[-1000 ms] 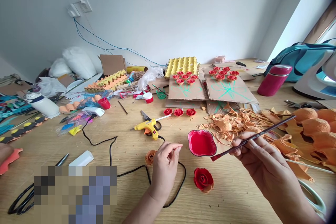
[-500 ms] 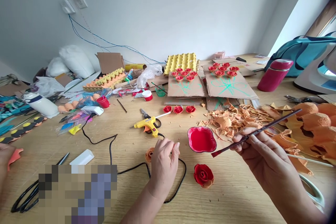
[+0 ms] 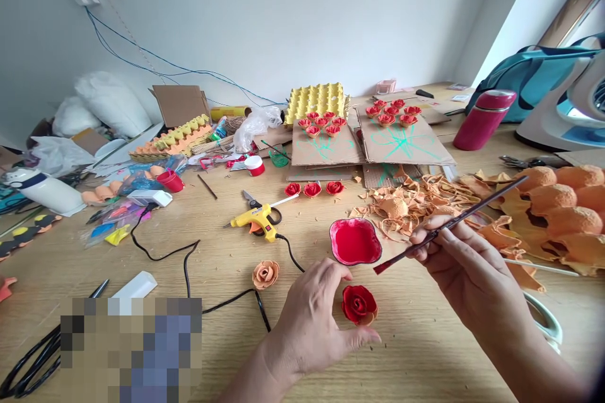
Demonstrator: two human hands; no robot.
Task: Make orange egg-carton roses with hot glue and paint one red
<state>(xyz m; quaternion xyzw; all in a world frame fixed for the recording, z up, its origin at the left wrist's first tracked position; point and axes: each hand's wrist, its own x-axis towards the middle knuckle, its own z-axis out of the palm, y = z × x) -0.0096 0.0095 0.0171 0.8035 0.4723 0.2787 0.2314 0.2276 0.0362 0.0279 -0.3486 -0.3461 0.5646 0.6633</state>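
Observation:
Between the fingers and thumb of my right hand (image 3: 466,271) is a thin dark paintbrush (image 3: 449,223), its red-stained bristles angled down to the left. Those bristles hover beside a scalloped dish of red paint (image 3: 357,242). My left hand (image 3: 314,315) curves around the left side of a mostly red egg-carton rose (image 3: 360,305), thumb and fingers apart; I cannot tell whether it touches the rose. A bit of bare orange shows on the rose's lower right edge. An unpainted orange rose (image 3: 266,274) lies farther left.
A yellow glue gun (image 3: 255,220) rests over scissors, its black cord trailing across the table. Three red roses (image 3: 312,189) stand behind it. Cardboard sheets (image 3: 406,141) carry more red roses. Orange carton scraps (image 3: 416,201) and egg trays (image 3: 562,214) lie right, near a pink bottle (image 3: 485,119).
My left hand has moved right from beside the unpainted rose to the red one, its fingers spreading. The brush stays in my right hand. The whole view has shifted slightly.

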